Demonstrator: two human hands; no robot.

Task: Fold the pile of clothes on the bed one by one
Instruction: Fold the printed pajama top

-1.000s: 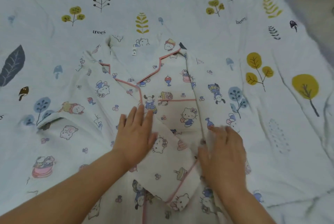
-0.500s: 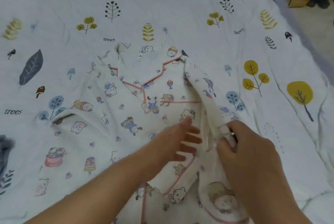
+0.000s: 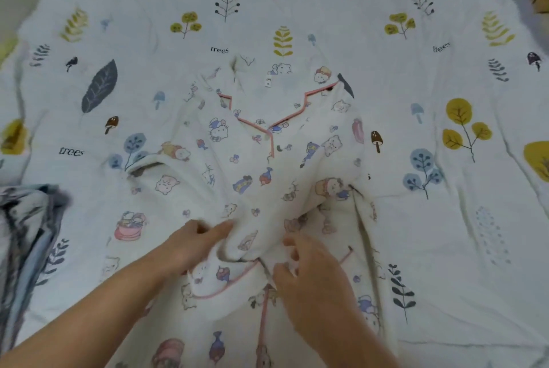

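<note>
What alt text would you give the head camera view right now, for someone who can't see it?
Two bare hands work a white cartoon-print pajama top with pink piping, spread collar-away on a tree-patterned bedsheet. The left hand pinches a bunched fold at the shirt's middle; the right hand curls into the fabric beside it. A blurred blue-grey garment lies at the left edge.

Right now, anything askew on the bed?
Only mid-fold mess: the pajama top is bunched where the left hand and right hand grip it. A dark garment lies crumpled at the left edge.
</note>
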